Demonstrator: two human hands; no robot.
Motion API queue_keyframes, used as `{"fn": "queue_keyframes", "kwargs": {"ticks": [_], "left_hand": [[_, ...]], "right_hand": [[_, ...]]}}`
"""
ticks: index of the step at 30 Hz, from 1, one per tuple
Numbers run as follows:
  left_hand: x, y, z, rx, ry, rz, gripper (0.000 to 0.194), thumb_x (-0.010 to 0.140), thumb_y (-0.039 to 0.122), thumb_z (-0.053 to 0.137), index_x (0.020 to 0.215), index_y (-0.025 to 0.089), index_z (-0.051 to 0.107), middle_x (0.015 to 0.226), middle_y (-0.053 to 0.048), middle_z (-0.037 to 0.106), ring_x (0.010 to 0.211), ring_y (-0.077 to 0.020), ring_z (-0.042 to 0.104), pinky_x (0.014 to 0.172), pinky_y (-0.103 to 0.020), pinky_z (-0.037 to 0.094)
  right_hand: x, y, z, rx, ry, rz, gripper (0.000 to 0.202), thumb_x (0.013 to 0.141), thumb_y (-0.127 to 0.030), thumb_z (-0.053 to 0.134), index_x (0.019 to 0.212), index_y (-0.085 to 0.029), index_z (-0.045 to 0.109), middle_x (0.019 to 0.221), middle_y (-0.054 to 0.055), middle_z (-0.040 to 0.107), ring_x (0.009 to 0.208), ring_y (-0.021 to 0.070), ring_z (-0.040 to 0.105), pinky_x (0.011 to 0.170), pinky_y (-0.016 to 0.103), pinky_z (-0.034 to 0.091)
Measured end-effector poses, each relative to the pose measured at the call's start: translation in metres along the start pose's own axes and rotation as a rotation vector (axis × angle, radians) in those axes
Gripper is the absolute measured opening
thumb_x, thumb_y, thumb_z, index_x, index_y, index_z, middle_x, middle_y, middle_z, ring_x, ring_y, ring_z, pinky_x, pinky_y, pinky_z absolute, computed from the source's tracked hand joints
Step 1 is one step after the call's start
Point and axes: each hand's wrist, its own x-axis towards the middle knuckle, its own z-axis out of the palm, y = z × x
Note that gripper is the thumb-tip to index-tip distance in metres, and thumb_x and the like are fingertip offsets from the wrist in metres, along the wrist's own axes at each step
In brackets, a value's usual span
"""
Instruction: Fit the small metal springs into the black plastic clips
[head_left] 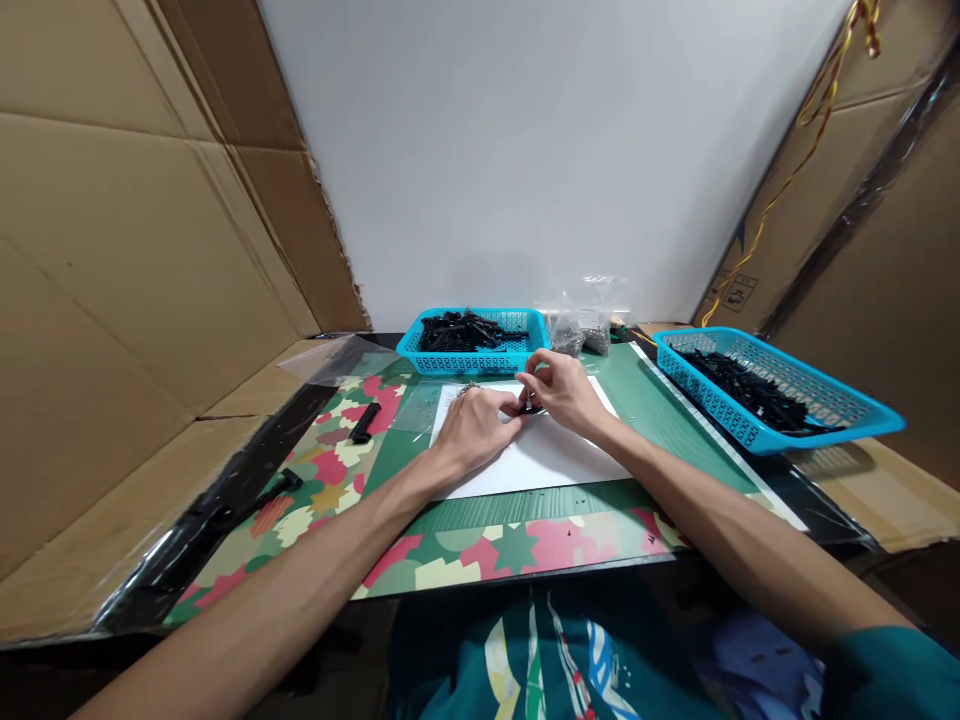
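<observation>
Over a white sheet, my left hand is closed, its fingertips pressing a small black plastic part. My right hand meets it from the other side, thumb and fingers pinched together just above that part. Something small and pale shows below the right fingertips, too small to name. A little heap of shiny metal bits lies just behind my left hand, partly hidden by it.
Behind the sheet stands a blue basket of black parts, beside clear bags of small metal pieces. Another blue basket is at the right. Black plastic pieces lie on the left. Cardboard walls flank the table.
</observation>
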Motion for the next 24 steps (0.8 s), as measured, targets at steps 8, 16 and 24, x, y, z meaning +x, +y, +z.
{"fn": "queue_keyframes", "kwargs": {"ticks": [8,16,24], "left_hand": [[-0.001,0.0,0.001,-0.038,0.007,0.001,0.014,0.089,0.03,0.073,0.087,0.024,0.085,0.091,-0.004,0.085,0.084,-0.0272,0.078,0.072,-0.035,0.051],[0.002,-0.002,0.002,-0.056,0.007,-0.017,0.015,0.089,0.031,0.073,0.082,0.024,0.085,0.085,-0.003,0.084,0.078,-0.0251,0.076,0.066,-0.032,0.048],[0.002,-0.003,-0.001,-0.001,0.051,-0.021,0.018,0.091,0.033,0.07,0.1,0.026,0.084,0.102,-0.001,0.085,0.094,-0.0273,0.078,0.078,-0.034,0.054]], "right_hand": [[-0.004,0.002,0.001,-0.026,-0.001,-0.023,0.025,0.099,-0.041,0.065,0.086,-0.024,0.053,0.072,0.005,0.074,0.064,0.0213,0.072,0.063,0.03,0.051],[-0.004,0.002,0.001,-0.126,0.001,-0.063,0.015,0.096,-0.023,0.061,0.084,-0.023,0.054,0.072,0.002,0.073,0.065,0.0191,0.069,0.069,0.029,0.051],[0.001,0.007,-0.009,-0.014,0.092,-0.103,0.022,0.104,-0.044,0.056,0.096,-0.024,0.058,0.073,0.001,0.072,0.065,0.0172,0.068,0.066,0.026,0.051]]}}
